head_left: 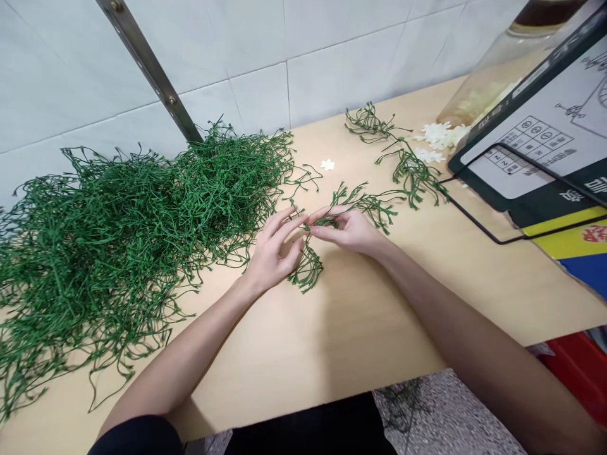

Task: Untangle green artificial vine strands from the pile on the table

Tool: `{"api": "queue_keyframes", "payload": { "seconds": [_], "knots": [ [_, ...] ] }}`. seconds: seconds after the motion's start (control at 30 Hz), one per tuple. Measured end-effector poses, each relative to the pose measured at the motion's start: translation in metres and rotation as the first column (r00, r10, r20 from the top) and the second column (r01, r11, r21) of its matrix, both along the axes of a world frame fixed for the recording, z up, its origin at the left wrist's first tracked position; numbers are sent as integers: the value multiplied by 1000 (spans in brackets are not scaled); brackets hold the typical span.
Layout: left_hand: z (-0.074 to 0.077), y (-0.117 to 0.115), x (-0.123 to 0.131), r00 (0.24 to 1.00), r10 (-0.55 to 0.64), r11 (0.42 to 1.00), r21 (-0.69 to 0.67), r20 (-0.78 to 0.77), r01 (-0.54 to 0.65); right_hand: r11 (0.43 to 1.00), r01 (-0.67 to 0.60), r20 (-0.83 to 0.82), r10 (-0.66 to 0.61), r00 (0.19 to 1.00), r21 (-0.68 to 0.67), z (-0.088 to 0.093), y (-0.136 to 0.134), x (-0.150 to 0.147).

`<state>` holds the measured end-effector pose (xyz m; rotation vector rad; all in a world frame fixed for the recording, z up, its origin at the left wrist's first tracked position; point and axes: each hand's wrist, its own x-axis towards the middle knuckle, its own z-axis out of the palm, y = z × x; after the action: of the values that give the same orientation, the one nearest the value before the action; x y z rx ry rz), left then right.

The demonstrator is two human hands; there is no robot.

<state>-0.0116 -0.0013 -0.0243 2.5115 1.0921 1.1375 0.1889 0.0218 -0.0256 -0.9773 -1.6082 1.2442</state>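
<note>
A pale, wood-toned tabletop (275,354), partly covered
A dense heap of green sprigs (118,227) covers its left side; looser sprigs (411,169) lie right of centre, a single white flower (327,165) between them, and white blossoms (440,136) cluster beside a clear container (481,82) at the back right.

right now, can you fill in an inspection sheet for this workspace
Surface: pale wood-look table
Job's things: green sprig being handled; green pile on the left
Clutter: white flower pieces near the jar; single white flower near the pile
Grip: right hand pinches the sprig; left hand is beside it, hold unclear
Cables: none certain; black loop by the box could be wire or cord
Surroundings: tiled wall, metal post
</note>
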Motion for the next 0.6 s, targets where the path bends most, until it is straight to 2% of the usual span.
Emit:
{"api": "queue_keyframes", "payload": {
  "seconds": [0.2, 0.37, 0.43, 0.6],
  "knots": [
    [-4, -3, 2, 985, 157, 986, 70, -78, -152, 989, -88, -65, 81, 995, -122, 1, 0, 6],
    [-3, -6, 3, 954, 278, 951, 171, -112, -258, 986, -106, -75, 96, 993, -131, 6, -2, 6],
    [-5, -5, 3, 962, 251, 957, 179, -112, -229, 985, -112, -80, 103, 992, -132, 7, -2, 6],
    [-8, -1, 4, 995, -38, 998, 54, -90, 43, 982, -141, -80, 132, 988, -125, 8, -2, 4]
  ]
}}
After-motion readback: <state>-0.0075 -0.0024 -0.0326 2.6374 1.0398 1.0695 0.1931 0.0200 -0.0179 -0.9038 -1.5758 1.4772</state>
